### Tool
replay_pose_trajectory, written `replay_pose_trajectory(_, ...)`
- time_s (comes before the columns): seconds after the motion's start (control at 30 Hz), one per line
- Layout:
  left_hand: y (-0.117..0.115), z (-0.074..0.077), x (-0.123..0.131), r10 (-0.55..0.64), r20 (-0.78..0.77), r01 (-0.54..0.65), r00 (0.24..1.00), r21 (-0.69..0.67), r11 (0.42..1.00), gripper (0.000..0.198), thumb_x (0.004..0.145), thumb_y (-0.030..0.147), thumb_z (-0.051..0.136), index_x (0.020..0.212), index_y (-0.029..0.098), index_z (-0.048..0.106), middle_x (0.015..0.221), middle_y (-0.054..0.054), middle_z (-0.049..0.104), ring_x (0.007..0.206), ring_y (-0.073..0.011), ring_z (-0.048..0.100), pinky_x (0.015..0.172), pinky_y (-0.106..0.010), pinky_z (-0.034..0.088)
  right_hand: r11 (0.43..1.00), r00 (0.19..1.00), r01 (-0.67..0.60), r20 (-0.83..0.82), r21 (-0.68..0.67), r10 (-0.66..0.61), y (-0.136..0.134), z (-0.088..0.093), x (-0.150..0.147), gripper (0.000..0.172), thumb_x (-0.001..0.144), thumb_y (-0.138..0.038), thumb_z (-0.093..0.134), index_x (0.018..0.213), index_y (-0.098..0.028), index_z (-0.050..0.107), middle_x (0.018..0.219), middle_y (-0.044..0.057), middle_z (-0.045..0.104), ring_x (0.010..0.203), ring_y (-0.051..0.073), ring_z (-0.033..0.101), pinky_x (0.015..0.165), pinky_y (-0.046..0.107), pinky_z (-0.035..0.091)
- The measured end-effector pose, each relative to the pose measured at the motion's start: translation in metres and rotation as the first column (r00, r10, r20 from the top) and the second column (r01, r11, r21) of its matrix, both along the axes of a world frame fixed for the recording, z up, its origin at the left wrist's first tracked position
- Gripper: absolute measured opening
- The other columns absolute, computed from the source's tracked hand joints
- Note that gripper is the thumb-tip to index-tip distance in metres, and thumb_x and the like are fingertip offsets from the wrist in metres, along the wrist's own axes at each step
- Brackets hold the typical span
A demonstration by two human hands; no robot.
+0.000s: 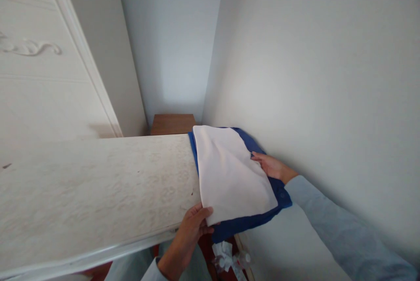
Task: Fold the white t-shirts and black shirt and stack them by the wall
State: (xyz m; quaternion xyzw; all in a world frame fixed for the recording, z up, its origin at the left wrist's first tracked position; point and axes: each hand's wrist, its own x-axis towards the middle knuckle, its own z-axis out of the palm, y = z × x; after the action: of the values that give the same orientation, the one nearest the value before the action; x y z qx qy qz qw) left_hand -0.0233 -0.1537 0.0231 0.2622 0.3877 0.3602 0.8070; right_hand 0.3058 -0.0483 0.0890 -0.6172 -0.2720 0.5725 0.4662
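A folded white cloth point(229, 171) lies on a folded blue cloth point(252, 224) at the right end of a white dusty cabinet top point(98, 184), close to the wall. My left hand point(193, 226) pinches the near left corner of the white cloth at the cabinet's front edge. My right hand point(271, 166) rests on the cloth's right edge with its fingers closed on the fabric, sleeve in pale blue.
A grey wall point(311, 75) runs along the right, a narrow recess sits behind, with a brown wooden surface point(172, 123) at its foot. A carved white panel point(39, 53) stands on the left. Crumpled white things point(226, 259) lie on the floor below.
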Motion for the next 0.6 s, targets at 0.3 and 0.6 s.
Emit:
replay_pose_trajectory(0.3, -0.009, 0.014, -0.007, -0.009, 0.08, 0.012, 0.997, -0.03, 0.999, 0.056, 0.069, 0.04, 0.082, 0.117, 0.016, 0.067, 0.122, -0.013, 0.07, 0.107, -0.0302, 0.068, 0.082, -0.038, 0.057, 0.96, 0.972, -0.184, 0.105, -0.21, 0.209, 0.067, 0.009, -0.002, 0.018, 0.09, -0.033, 0.063, 0.099, -0.019, 0.07, 0.099, 0.009, 0.076, 0.092, 0.021, 0.071, 0.091, 0.033, 0.056)
replay_pose_trajectory(0.6, -0.007, 0.0, 0.0, -0.067, 0.033, 0.071, 0.997, -0.144, 0.987, 0.074, 0.045, 0.052, 0.094, 0.102, 0.012, 0.068, 0.099, -0.013, 0.076, 0.084, -0.0267, 0.074, 0.069, -0.031, 0.057, 0.976, 0.962, -0.202, 0.169, -0.076, 0.213, 0.1, 0.001, 0.001, 0.016, 0.087, -0.034, 0.066, 0.094, -0.02, 0.068, 0.101, 0.007, 0.075, 0.098, 0.02, 0.069, 0.094, 0.033, 0.055)
